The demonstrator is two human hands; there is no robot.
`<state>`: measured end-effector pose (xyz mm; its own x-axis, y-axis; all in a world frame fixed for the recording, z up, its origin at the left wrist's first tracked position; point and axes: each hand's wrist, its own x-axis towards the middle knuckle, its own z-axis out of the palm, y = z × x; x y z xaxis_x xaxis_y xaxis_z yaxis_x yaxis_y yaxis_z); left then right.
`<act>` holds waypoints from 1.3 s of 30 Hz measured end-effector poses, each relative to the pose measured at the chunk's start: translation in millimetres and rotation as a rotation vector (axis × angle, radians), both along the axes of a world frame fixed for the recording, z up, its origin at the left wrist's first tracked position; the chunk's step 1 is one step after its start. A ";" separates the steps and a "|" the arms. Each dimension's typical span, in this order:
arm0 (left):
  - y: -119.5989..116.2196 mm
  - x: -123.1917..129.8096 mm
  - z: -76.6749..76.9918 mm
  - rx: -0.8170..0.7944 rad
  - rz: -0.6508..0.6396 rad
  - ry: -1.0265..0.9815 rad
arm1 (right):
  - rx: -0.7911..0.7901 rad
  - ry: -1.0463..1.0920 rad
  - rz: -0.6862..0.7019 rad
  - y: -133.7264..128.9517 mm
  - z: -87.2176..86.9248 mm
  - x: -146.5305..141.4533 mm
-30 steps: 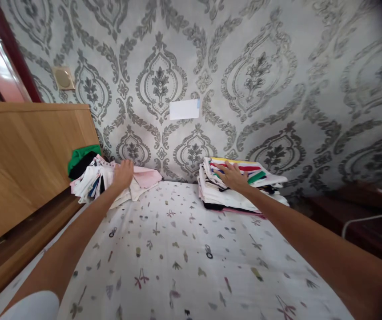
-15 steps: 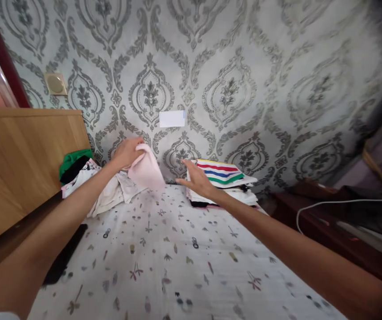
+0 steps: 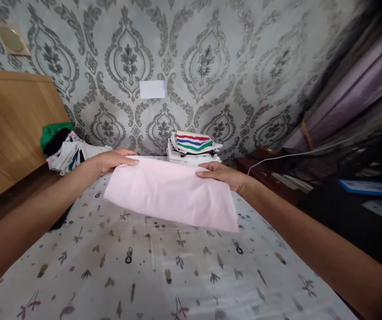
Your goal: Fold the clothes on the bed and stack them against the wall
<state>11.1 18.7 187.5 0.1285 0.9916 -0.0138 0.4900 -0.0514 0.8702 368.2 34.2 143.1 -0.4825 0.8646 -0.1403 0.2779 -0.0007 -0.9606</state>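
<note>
A pale pink cloth (image 3: pixel 170 193) hangs stretched between my two hands above the patterned sheet (image 3: pixel 150 275). My left hand (image 3: pixel 119 161) pinches its upper left edge, thumb on top. At the upper right part of the cloth, my right hand (image 3: pixel 219 173) grips it the same way. Behind my right hand stands a stack of folded clothes (image 3: pixel 194 156), with a striped white piece (image 3: pixel 194 141) on top. Beyond my left forearm lies a loose pile of clothes (image 3: pixel 69 153), white, black and green.
A wooden cabinet (image 3: pixel 14 129) borders the left side. The patterned wall (image 3: pixel 191 58) rises behind the sheet. On the right are a dark red surface (image 3: pixel 260 175), a white cable (image 3: pixel 277 158) and a blue-edged object (image 3: pixel 371 187).
The pink cloth has come away from the left pile toward me and is now spread out. My right hand, open before, has taken hold of it. The view has shifted right and down.
</note>
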 end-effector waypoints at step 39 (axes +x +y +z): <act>-73.9 41.7 -114.2 0.007 -0.562 0.549 | 0.526 -0.915 -0.030 -119.5 -100.1 -35.9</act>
<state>52.8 -55.1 73.3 0.5872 0.7804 -0.2149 0.7489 -0.4232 0.5099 332.3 -85.3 43.0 -0.3599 0.9320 -0.0438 0.9034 0.3363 -0.2659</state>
